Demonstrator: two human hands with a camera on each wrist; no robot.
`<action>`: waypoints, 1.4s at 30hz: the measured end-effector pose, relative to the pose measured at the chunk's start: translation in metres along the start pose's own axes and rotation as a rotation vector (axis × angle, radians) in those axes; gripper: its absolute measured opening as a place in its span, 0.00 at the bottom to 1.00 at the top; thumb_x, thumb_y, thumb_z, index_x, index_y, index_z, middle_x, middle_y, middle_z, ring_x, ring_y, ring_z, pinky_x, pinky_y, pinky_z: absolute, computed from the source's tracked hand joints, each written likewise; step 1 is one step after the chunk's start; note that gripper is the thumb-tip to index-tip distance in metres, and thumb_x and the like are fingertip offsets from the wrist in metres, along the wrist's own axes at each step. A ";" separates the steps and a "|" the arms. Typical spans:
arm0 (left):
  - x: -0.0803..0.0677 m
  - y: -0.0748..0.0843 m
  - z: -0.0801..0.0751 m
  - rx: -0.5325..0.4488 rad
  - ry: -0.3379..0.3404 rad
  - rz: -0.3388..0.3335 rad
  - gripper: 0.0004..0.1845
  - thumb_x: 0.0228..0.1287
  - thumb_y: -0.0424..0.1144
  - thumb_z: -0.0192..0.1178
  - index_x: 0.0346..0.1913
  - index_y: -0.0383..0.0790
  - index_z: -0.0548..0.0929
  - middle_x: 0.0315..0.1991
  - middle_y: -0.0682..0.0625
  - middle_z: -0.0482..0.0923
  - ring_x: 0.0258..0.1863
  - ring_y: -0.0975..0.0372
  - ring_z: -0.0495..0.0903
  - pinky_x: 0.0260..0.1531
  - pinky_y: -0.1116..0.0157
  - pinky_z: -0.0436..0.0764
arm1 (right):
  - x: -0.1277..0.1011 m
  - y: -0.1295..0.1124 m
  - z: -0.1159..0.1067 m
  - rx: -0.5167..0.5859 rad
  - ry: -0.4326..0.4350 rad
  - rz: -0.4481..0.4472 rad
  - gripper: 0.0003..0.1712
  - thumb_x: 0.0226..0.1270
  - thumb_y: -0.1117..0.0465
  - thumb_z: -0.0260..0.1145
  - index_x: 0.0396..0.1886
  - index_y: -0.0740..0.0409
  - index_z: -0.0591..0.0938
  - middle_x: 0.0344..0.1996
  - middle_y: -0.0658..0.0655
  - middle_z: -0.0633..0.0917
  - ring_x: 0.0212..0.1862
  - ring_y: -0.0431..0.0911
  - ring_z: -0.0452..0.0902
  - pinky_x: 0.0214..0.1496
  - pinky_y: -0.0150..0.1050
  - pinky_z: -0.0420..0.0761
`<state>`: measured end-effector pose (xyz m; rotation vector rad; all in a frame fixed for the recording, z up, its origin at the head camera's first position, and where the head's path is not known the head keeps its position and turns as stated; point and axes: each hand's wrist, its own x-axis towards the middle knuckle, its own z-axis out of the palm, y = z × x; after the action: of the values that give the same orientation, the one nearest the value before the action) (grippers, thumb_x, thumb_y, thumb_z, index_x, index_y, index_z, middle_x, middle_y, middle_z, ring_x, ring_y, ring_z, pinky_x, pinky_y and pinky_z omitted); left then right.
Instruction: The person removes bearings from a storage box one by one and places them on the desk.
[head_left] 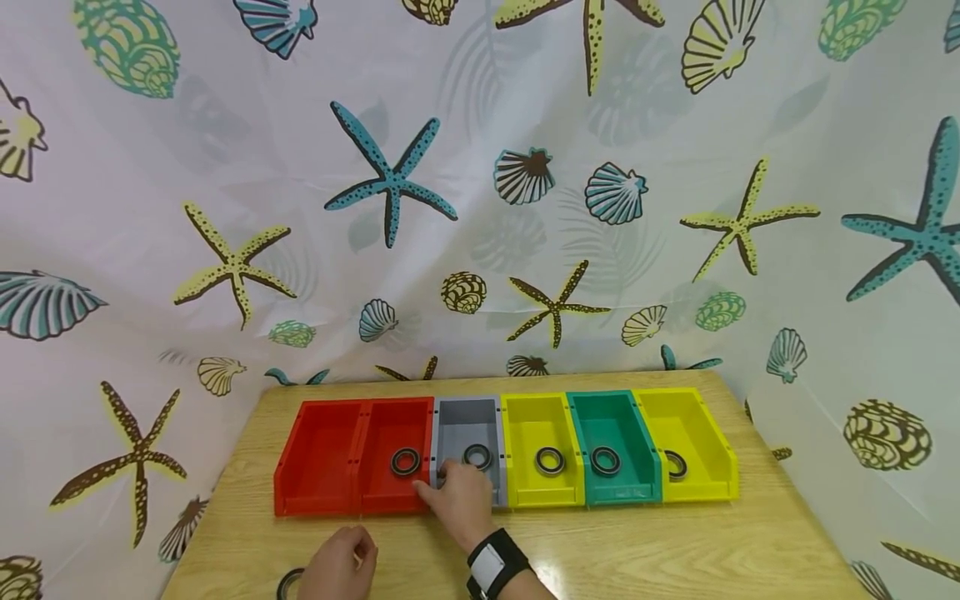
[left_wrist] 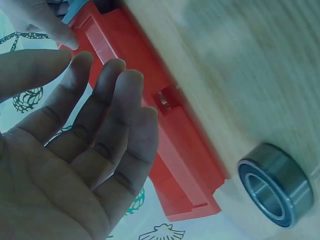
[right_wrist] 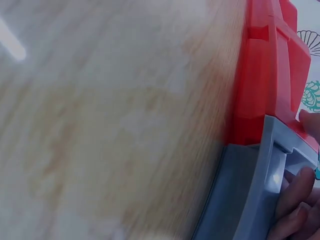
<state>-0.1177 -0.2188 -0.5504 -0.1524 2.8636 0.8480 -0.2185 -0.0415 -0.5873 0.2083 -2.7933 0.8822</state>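
Observation:
My right hand [head_left: 462, 500] is at the front of the grey bin [head_left: 467, 408], its curved fingers [right_wrist: 296, 194] inside. The thumb lies over the side of the neighbouring red bin [head_left: 397, 500]; whether hand and walls are pinched together is unclear. One bearing [head_left: 477, 456] lies in the grey bin, another bearing [head_left: 406, 462] in that red bin. Lower left, my left hand [left_wrist: 95, 140] hovers before the red bins, fingers gently bent, palm holding nothing. Beside it a loose ring-shaped bearing [left_wrist: 275, 185] rests on the table, partly hidden in the head view.
At the row's left end stands another red bin [head_left: 318, 450]. To the right are a yellow bin [head_left: 536, 417], a green bin [head_left: 607, 417] and a second yellow bin [head_left: 693, 433], each with one bearing. A patterned curtain [head_left: 450, 250] encloses the wooden table [head_left: 637, 550].

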 end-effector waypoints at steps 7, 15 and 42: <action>-0.001 -0.008 0.005 0.010 -0.006 -0.009 0.07 0.60 0.36 0.61 0.26 0.46 0.78 0.22 0.55 0.70 0.20 0.63 0.68 0.21 0.65 0.68 | 0.000 0.000 0.000 0.226 0.100 0.058 0.23 0.52 0.38 0.72 0.33 0.51 0.83 0.15 0.41 0.76 0.17 0.31 0.67 0.18 0.31 0.67; -0.004 -0.019 0.009 -0.021 -0.077 0.025 0.07 0.62 0.36 0.60 0.26 0.45 0.76 0.23 0.54 0.70 0.20 0.62 0.68 0.21 0.64 0.69 | -0.013 -0.019 0.003 0.319 0.280 -0.137 0.10 0.56 0.54 0.73 0.34 0.50 0.81 0.20 0.45 0.77 0.18 0.30 0.64 0.18 0.25 0.63; -0.008 -0.023 0.005 -0.040 0.049 -0.058 0.04 0.57 0.33 0.63 0.27 0.42 0.79 0.23 0.54 0.73 0.20 0.64 0.71 0.22 0.65 0.72 | 0.003 -0.090 0.033 -0.003 -0.295 -0.099 0.27 0.57 0.40 0.68 0.52 0.50 0.84 0.35 0.48 0.86 0.26 0.40 0.78 0.31 0.39 0.79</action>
<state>-0.1058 -0.2343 -0.5655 -0.2636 2.8727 0.9032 -0.2085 -0.1334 -0.5636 0.5098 -3.0187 0.8878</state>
